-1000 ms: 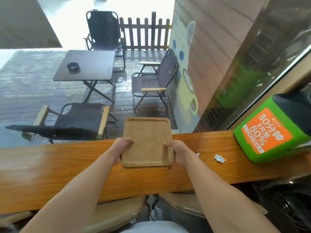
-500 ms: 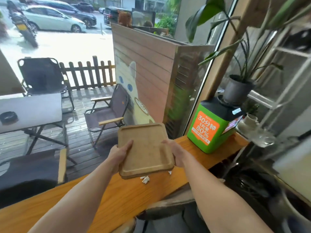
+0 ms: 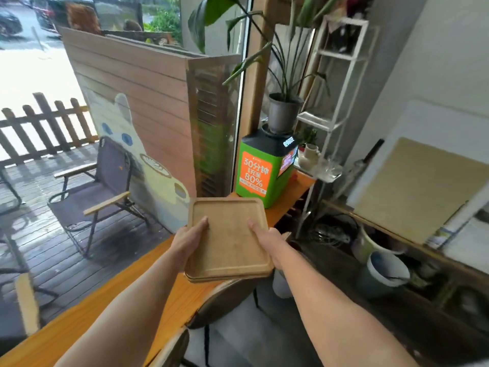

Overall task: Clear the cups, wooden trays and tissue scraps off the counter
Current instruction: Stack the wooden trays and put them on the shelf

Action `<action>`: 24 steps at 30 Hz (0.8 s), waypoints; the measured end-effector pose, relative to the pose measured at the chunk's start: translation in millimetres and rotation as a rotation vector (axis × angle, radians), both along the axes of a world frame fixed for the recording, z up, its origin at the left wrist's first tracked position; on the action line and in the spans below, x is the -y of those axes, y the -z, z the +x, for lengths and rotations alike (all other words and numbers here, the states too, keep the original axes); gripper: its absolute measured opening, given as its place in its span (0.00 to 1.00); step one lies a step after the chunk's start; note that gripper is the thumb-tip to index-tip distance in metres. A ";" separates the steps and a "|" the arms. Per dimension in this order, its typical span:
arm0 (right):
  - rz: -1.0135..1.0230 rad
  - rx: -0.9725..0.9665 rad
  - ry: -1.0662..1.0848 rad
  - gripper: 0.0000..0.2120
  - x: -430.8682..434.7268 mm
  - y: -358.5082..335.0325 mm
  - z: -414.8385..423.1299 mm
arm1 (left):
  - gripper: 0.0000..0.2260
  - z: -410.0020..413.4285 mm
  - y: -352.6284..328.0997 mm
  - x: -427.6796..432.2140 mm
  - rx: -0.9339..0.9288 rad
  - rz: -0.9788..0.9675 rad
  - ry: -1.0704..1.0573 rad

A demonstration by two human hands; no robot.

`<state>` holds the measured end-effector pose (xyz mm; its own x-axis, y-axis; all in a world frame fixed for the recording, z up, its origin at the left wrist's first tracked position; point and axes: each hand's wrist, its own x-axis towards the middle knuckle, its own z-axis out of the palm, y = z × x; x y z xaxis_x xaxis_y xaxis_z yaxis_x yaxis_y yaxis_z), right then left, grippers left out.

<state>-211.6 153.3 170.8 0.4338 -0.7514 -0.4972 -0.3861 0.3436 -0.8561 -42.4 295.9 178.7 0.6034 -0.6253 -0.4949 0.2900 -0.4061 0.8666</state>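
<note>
I hold a stack of square wooden trays (image 3: 229,239) in the air above the near edge of the orange wooden counter (image 3: 105,308). My left hand (image 3: 189,241) grips the stack's left side with the thumb on top. The right side is held by my right hand (image 3: 266,241), thumb also on the top tray. The top tray is bare. No cups or tissue scraps show on the visible counter; the stack and my arms hide part of it.
A green and black box (image 3: 260,168) with an orange label stands at the counter's far right end, a potted plant (image 3: 284,112) on it. Round stools (image 3: 225,300) sit under the counter's near edge. A white rack (image 3: 336,83) and buckets (image 3: 383,271) are on the right.
The trays have been lifted off the counter and carried right as my view turned right. The tissue scraps seen on the counter earlier are out of sight.
</note>
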 end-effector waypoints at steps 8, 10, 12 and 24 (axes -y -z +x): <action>-0.038 -0.028 0.112 0.37 58.3 -5.6 -112.5 | 0.45 -90.3 -8.3 84.2 -0.019 0.040 0.040; -0.049 -0.029 0.143 0.38 78.8 -9.4 -150.2 | 0.43 -123.5 -10.3 113.1 -0.040 0.058 0.076; -0.062 -0.043 0.184 0.40 99.5 -13.4 -188.8 | 0.38 -159.4 -10.7 143.4 -0.004 0.065 0.132; -0.016 -0.123 0.356 0.48 195.4 -12.6 -394.3 | 0.30 -349.7 1.1 280.0 0.016 0.050 0.334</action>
<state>-605.9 -42.1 183.4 0.0818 -0.8523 -0.5166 -0.3447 0.4621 -0.8171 -392.1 15.9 177.6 0.3770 -0.7651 -0.5220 0.1204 -0.5183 0.8467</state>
